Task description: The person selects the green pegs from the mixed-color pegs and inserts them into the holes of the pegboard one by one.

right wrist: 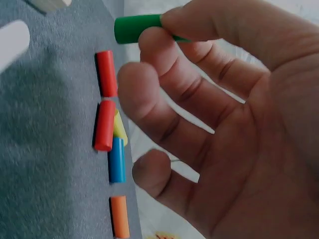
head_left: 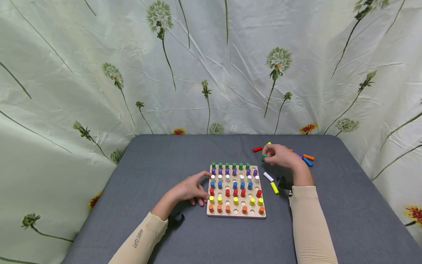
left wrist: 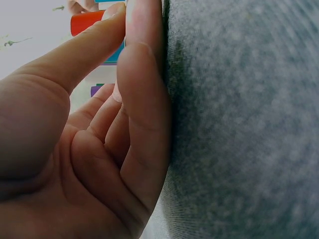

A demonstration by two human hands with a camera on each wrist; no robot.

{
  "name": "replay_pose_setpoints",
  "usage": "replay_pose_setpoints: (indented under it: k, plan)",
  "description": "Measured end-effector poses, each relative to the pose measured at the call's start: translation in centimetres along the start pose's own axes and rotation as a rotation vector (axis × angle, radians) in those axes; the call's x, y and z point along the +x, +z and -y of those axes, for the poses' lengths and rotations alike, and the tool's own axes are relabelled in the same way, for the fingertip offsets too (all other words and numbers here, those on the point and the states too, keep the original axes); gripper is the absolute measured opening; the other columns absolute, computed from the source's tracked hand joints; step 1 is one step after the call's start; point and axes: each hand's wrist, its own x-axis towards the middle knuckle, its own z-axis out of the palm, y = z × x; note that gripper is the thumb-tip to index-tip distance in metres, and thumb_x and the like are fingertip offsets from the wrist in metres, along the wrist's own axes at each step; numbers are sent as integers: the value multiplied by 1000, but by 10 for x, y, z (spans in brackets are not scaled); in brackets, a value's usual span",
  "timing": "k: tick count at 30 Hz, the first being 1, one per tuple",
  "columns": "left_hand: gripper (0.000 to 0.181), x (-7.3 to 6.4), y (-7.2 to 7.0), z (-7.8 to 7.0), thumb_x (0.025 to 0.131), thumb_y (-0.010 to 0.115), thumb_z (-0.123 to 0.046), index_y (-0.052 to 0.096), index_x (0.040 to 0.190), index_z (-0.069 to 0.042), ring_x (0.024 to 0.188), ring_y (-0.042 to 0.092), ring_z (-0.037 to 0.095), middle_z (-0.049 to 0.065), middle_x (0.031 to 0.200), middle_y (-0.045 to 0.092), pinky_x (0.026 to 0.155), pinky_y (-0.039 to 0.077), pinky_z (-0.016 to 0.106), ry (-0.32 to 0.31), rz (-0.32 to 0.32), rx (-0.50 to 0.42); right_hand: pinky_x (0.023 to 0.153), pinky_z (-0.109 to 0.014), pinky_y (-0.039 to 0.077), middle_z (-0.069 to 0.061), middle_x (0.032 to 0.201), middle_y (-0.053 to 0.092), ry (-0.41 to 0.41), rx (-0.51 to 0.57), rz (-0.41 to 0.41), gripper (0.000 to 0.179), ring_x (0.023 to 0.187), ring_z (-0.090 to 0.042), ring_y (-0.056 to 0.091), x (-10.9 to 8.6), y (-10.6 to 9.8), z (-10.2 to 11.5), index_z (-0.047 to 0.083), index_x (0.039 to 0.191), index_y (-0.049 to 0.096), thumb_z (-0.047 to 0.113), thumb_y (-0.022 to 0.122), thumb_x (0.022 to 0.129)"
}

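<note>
A square wooden pegboard (head_left: 237, 215) lies on the table, with upright pegs in colour rows: green at the far side, then purple, white, blue, red, yellow and orange. Some holes show bare. My left hand (head_left: 189, 187) rests at the board's left edge, index finger and thumb spread along it, other fingers loosely bent on the cloth. Beyond the board's far right corner, my right hand (head_left: 280, 156) pinches a green peg (right wrist: 134, 29) between thumb and fingertips, raised above the table. The green peg lies sideways in the right wrist view; its inner end is covered by the fingers.
Right of the board lie a loose white peg (head_left: 268, 177) and a yellow peg (head_left: 274, 188). Farther back are a red peg (head_left: 257, 149), a blue peg (head_left: 307, 161) and an orange peg (head_left: 308, 157), among others. A flowered curtain (head_left: 191, 110) hangs behind the grey table (head_left: 165, 157).
</note>
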Motion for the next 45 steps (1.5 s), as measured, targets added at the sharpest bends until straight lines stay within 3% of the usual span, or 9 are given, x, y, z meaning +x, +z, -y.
replay_pose_setpoints:
  k: [8,17,27,36,45]
  plan:
    - [71,0,0,0,96,80,-13,43,155,-26,60,72,12,5,76,78,47,51,27,1,5,4,72,-34,48,-3,81,60,-28,64,135,17,73,-19,57,5,10,8,-2,114,60,3,63,98]
    - [71,-1,0,1,96,80,-12,43,154,-27,60,72,12,5,76,78,48,51,27,5,6,9,68,-32,45,-2,74,57,-35,45,206,18,69,-18,55,12,19,12,-1,111,60,1,64,94]
    - [70,-1,0,2,95,80,-13,44,153,-27,60,72,12,5,76,78,48,51,27,6,7,4,71,-31,45,-1,75,58,23,-18,201,16,69,-16,56,17,27,13,3,107,62,1,66,92]
    - [69,0,1,2,96,80,-13,44,153,-27,60,73,13,6,76,78,48,52,28,18,12,8,69,-31,44,-1,75,57,40,9,207,15,67,-16,54,15,28,10,3,106,62,0,67,92]
    - [70,-4,-11,-6,97,80,-18,38,153,-21,64,74,16,7,83,80,50,53,31,23,26,9,67,-31,44,-2,74,52,47,40,211,24,70,-18,54,14,19,16,-2,118,58,-3,59,94]
